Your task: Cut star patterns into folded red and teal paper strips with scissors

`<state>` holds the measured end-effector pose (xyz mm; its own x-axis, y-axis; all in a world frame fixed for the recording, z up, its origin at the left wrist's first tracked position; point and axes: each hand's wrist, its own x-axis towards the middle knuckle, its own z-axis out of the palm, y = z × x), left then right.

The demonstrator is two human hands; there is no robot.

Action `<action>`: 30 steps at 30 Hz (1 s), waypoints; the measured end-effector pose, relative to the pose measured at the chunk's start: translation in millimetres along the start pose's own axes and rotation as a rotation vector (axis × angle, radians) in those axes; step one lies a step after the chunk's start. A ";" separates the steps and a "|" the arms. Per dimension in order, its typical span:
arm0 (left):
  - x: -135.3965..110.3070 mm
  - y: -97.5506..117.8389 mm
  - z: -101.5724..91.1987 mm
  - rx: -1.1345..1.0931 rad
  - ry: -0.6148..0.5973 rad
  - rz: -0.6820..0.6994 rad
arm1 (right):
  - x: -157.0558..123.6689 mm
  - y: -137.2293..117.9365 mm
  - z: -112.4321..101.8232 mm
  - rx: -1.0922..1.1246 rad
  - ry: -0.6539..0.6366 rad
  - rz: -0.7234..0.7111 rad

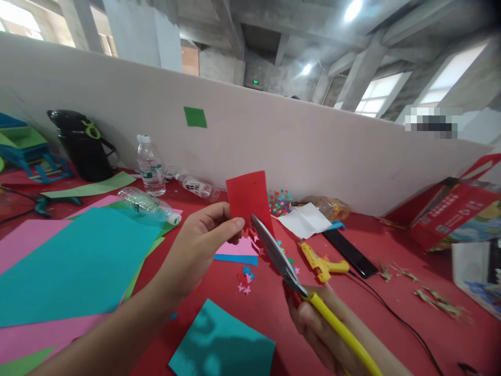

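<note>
Between thumb and fingers, my left hand [205, 235] pinches the lower left edge of a red sheet of paper [250, 196], held upright above the table. My right hand [313, 318] is wrapped round the yellow handles of a pair of scissors [276, 253]. The blades point up and left, with the tip at the paper's lower part; whether they are cutting into it I cannot tell. Below the paper lie pink sheets [238, 246] on a blue one, and small paper stars [246, 279]. A teal square of paper [225, 339] lies in front of me.
Large coloured sheets [78, 261] cover the left side, with an empty bottle [146, 204] on top. Behind stand a water bottle [151, 167] and a black flask [84, 146]. On the right are a yellow glue gun [323, 263] with its cord, a phone [350, 253] and a red bag [454, 214].
</note>
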<state>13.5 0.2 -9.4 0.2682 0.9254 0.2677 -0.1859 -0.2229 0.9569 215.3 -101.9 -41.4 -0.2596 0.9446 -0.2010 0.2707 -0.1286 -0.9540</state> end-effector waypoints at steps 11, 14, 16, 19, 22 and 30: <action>-4.1 -7.1 9.8 -0.132 0.024 -0.061 | 6.4 12.6 19.1 0.022 0.016 0.001; -4.6 -4.2 9.9 -0.163 0.025 -0.034 | 7.2 13.6 16.1 0.006 0.009 -0.009; -4.2 -1.2 8.8 -0.135 0.032 -0.024 | 6.5 12.7 12.8 -0.026 0.015 -0.003; -2.9 4.9 5.2 -0.019 0.015 -0.034 | 3.5 9.8 7.5 -0.075 0.034 -0.002; -1.1 10.8 -1.6 0.118 -0.015 -0.054 | 0.9 7.2 3.2 -0.119 0.046 -0.004; 5.2 19.1 -14.1 0.290 -0.128 -0.066 | 3.3 11.3 -1.0 -0.137 0.016 0.016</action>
<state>-2.0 5.1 8.7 0.3907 0.8988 0.1988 0.1080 -0.2592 0.9598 218.5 -99.9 -52.6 -0.2398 0.9475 -0.2115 0.3991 -0.1024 -0.9112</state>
